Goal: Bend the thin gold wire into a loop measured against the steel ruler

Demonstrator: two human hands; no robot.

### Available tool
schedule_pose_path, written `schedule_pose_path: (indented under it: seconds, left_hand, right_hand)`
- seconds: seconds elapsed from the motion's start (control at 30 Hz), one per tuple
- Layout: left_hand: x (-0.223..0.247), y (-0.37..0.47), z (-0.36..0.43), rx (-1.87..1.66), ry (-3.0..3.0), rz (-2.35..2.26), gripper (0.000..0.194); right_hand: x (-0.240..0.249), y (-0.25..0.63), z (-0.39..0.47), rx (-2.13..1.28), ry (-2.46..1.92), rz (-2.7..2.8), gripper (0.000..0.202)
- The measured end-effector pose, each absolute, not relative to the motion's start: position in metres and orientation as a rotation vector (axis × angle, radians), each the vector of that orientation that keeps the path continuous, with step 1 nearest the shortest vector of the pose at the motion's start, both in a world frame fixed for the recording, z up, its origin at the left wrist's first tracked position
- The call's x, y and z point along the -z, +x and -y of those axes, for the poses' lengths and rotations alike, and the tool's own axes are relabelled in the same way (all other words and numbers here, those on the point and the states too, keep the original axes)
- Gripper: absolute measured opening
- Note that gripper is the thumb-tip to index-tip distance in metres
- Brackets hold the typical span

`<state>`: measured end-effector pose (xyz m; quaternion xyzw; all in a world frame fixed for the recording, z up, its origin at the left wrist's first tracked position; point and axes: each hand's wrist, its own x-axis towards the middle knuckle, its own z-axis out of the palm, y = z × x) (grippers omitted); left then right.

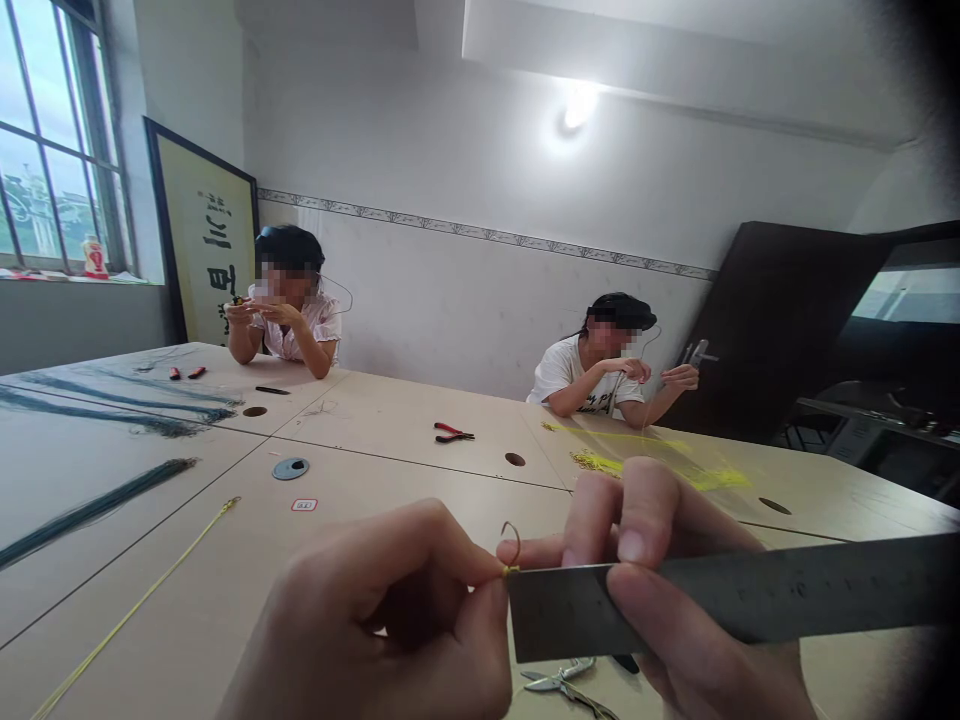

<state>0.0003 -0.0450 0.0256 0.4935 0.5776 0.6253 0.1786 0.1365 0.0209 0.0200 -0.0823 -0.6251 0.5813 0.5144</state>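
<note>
**Wire loop meets steel ruler, close up**

So, both hands are up close to the camera, working right at the near edge of the table (420,440). The left hand (382,620) is pinched shut, thumb and forefinger squeezing a thin yellow wire (508,570) right where a small loop (511,541) curls up out of it. The right hand (652,590) is clamped on a steel ruler (750,595), thumb across the front face and fingers behind, near the ruler's left end.

Why hold it like that? My read: the wire's pinched end is butted against the ruler's top left corner, so the ruler acts as a straight edge or gauge for the loop (can't read the markings, too blurry). The two hands nearly touch there.

Ruler's long axis runs roughly level, left to right, with the far end rising slightly and heading off the right side of view. The loop stands upright above the pinch.

Below the hands, a pair of small snips (559,678) lies on the table. Further out: red-handled pliers (452,433), a long yellow strand (142,600) lying diagonally at left, a yellow bundle (652,458), dark bundles (97,505). Two other people sit at the far side, their hands busy with their own bits.
</note>
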Motion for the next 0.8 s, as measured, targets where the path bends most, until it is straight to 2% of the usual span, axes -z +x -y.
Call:
schedule_pose_path:
  seconds: [0.8]
  left_hand:
    - [-0.02, 0.0033, 0.0442, -1.88, 1.452, -1.599, 0.018]
  right_hand:
    - [-0.0193, 0.1368, -0.0261, -1.407, -0.131, 1.581, 0.015]
